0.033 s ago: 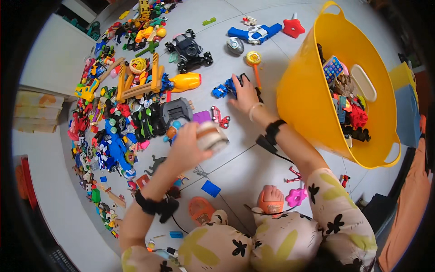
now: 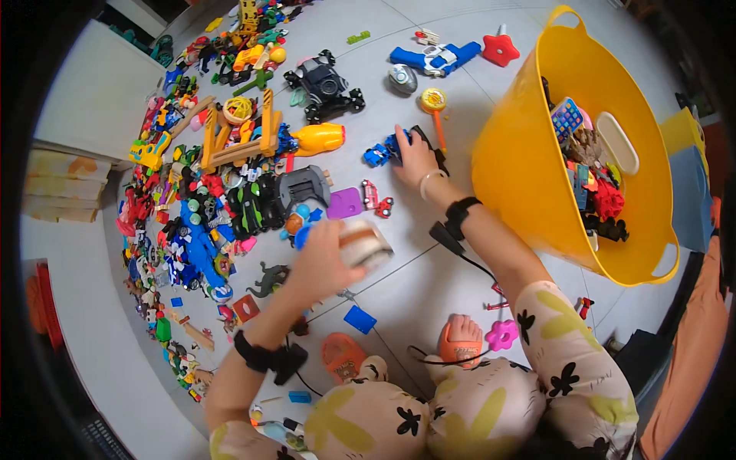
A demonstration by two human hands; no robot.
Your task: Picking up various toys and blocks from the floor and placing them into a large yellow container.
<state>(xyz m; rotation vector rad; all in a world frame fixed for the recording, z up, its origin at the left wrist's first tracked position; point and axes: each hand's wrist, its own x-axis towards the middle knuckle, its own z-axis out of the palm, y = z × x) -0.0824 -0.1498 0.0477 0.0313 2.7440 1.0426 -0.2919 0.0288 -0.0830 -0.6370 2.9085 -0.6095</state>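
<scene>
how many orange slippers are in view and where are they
2. The left orange slipper is at the lower centre, below the flat blue piece; the right orange slipper, with bare toes showing, is left of the pink flower-shaped toy. Others could be hidden.

Indoor exposure moderate and usable; localized motion blur and heavy fisheye falloff noted.
Illumination is diffuse, its source outside the view; the tiled floor reads pale grey, with soft-edged shading near the right forearm. Colours are strong, the yellow tub especially. The left hand and the white-and-brown object it holds are smeared, the object's detail unreadable; the right hand is noticeably crisper. Small pieces in the toy heap soften toward the left. The white panel bows along its edge; the corners drop to black, and the far right margin is dim.
</scene>
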